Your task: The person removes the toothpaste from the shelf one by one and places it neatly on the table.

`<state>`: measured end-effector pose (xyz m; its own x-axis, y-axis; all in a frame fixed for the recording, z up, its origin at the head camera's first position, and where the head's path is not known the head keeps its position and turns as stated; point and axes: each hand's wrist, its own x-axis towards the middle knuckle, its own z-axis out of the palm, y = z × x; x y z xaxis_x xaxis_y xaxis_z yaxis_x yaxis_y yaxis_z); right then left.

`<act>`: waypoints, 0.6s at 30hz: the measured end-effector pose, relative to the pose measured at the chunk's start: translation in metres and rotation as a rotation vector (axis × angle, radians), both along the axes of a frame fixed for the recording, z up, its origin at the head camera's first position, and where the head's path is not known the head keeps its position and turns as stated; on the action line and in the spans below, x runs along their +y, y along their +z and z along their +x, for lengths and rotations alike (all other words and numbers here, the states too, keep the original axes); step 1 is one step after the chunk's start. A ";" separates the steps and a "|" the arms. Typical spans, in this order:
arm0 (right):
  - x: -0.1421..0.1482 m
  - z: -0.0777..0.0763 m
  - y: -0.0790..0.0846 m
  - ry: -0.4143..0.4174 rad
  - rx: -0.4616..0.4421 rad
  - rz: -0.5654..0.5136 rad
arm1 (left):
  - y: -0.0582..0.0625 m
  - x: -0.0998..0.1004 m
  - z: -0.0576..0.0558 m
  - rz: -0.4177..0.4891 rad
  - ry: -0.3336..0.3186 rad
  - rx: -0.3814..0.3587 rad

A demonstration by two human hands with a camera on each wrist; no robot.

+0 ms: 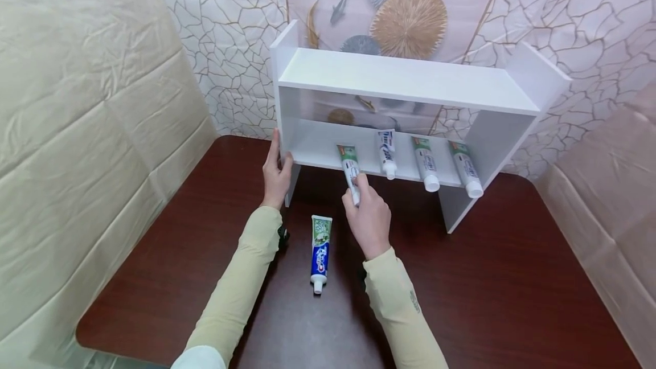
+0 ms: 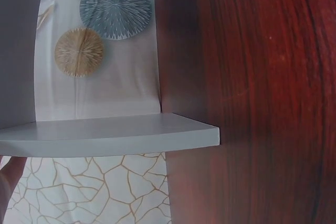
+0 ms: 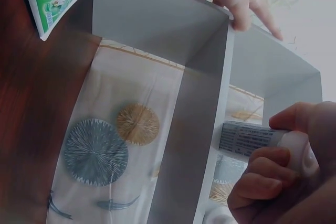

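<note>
My right hand [image 1: 370, 218] grips a green-and-white toothpaste tube [image 1: 349, 165] by its capped lower end. The tube's flat green end lies over the lower board of a white shelf unit [image 1: 405, 73], left of the other tubes. In the right wrist view, curled fingers [image 3: 265, 182] and thumb surround the tube's white end. My left hand [image 1: 277, 178] rests against the unit's left side panel, index finger straight along it and thumb at the front edge. In front, a blue-and-green toothpaste tube [image 1: 320, 249] lies on the table between my forearms, cap toward me.
On the lower board, a white-and-blue tube [image 1: 386, 150] and two green-and-white tubes, one in the middle [image 1: 424, 158] and one at the right [image 1: 463, 164], lie with caps overhanging the front edge. The unit stands on a dark red-brown table [image 1: 528, 278] before a patterned wall covering [image 1: 230, 44].
</note>
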<state>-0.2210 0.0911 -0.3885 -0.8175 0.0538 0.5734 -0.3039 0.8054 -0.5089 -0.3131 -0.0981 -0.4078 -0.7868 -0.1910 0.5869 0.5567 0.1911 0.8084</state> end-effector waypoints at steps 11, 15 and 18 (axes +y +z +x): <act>0.004 0.018 -0.002 0.011 -0.039 -0.015 | -0.002 0.000 -0.001 -0.002 0.010 -0.001; 0.005 0.024 -0.004 0.012 -0.064 -0.025 | -0.002 0.000 -0.001 0.004 0.006 -0.002; 0.006 0.029 -0.004 0.007 -0.070 -0.029 | -0.001 0.000 0.000 0.006 0.001 -0.005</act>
<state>-0.1921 0.0970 -0.3923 -0.8562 0.0634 0.5128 -0.2723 0.7880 -0.5522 -0.3135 -0.0980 -0.4087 -0.7894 -0.1954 0.5820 0.5525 0.1874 0.8122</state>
